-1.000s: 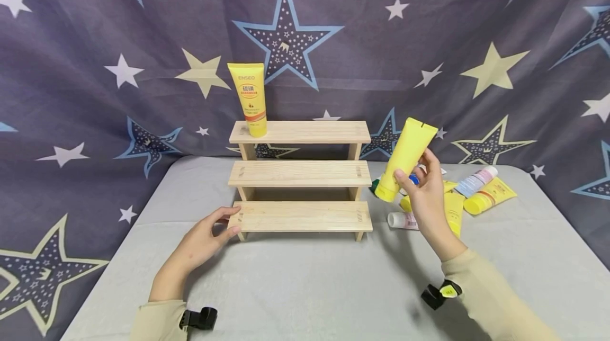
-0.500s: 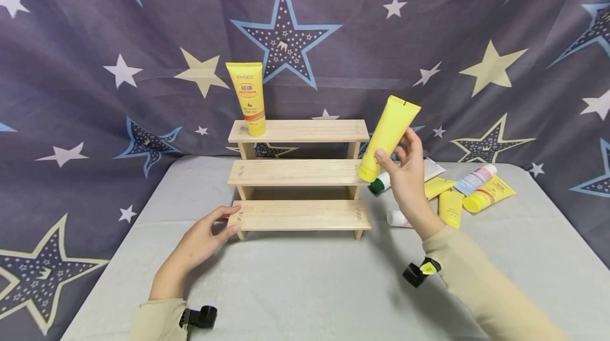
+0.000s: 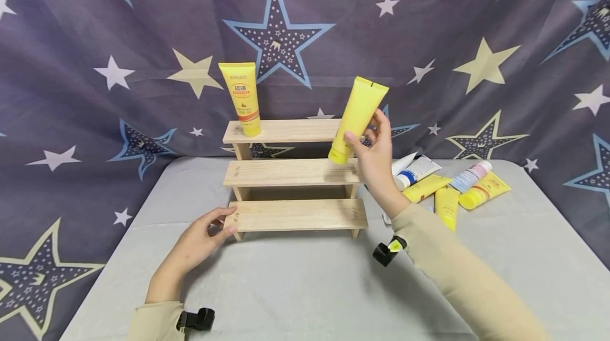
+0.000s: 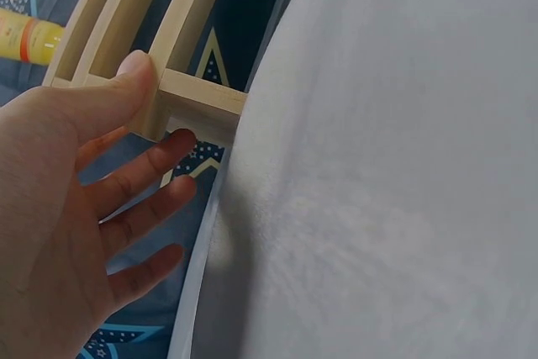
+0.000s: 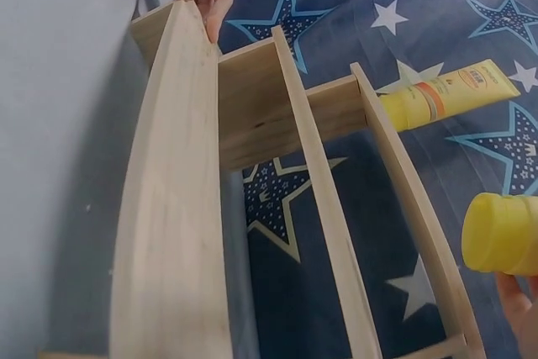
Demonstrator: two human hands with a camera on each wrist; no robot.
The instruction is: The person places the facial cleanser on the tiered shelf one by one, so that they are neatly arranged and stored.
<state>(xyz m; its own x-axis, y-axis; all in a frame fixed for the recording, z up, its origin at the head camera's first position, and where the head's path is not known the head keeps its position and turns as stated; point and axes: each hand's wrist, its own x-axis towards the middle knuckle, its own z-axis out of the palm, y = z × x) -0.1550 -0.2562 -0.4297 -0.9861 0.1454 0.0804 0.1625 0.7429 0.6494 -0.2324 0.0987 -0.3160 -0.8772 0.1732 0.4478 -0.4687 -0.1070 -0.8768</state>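
The grip of the right hand (image 3: 378, 158) is narrow, with the thumb on one side and the fingers behind, holding a yellow tube (image 3: 358, 116). This tube is tilted: its round cap points down and to the left, its flat sealed end up and to the right. The side facing the head camera is mostly plain bright yellow, with a small dark mark at the sealed edge. It is held up in front of the right part of the top step of a wooden rack (image 3: 295, 214); the right wrist view shows its cap apart from the wood.

The left hand (image 3: 197, 240) pinches the left end of the rack's lowest step, its other fingers spread. The rack is pale, grained wood with three steps. On the top step, at the left end, a printed tube (image 3: 241, 95) stands upright on its cap, yellow with an orange-red band.

Right of the rack, several tubes (image 3: 446, 206) lie in a loose pile on the grey desk (image 3: 286, 288), yellow, white and blue-and-pink. Behind hangs a dark star-patterned curtain (image 3: 157, 28).
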